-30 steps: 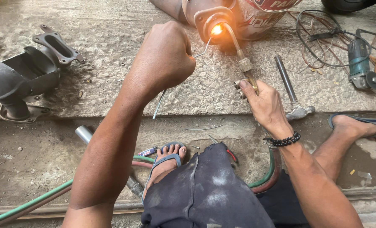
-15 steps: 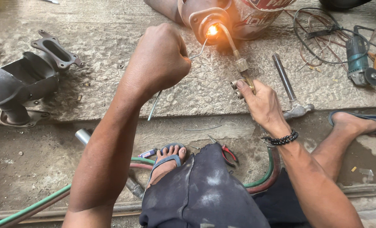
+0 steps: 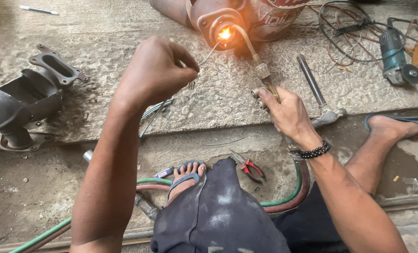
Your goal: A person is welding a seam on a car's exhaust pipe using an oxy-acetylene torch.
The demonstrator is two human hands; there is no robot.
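Two hands at work: both over a rough concrete slab (image 3: 101, 42), seen from above; person crouches, knee and sandalled foot low in frame.
Left hand (image 3: 155, 70): closed in a pinch on a thin filler rod (image 3: 208, 52); rod's far end points into the glow.
Right hand (image 3: 286, 110): wrapped around the brass torch (image 3: 260, 70) body; curved tip aims at the flame spot.
Flame (image 3: 225, 33): bright orange, on the flanged mouth of a rusty pipe (image 3: 204, 14) lying at the slab's top edge.
Hoses (image 3: 293, 187): one green, one red, run from below the right wrist, behind the knee, off to lower left.
Nearby, right: hammer (image 3: 319, 96) just beside the right hand; angle grinder (image 3: 396, 58) and tangled cable farther right.
Nearby, left: dark cast manifold (image 3: 26, 98), well apart from the flame; spare rods (image 3: 155, 110) on the slab under the left forearm.
Floor: red-handled pliers (image 3: 248, 167) and a small lighter (image 3: 164, 173) near the foot.
Risk 1: bare hands and forearms close to the flame; a slip of the torch wrist would likely burn the left fingers.
Risk 2: rod is short-gripped and thin; heat may travel up it, and a flinch could pull it off the joint.
Risk 3: hoses loop near the feet; a snag could jerk the torch. Lighter lies close enough to hot spatter to worry about.
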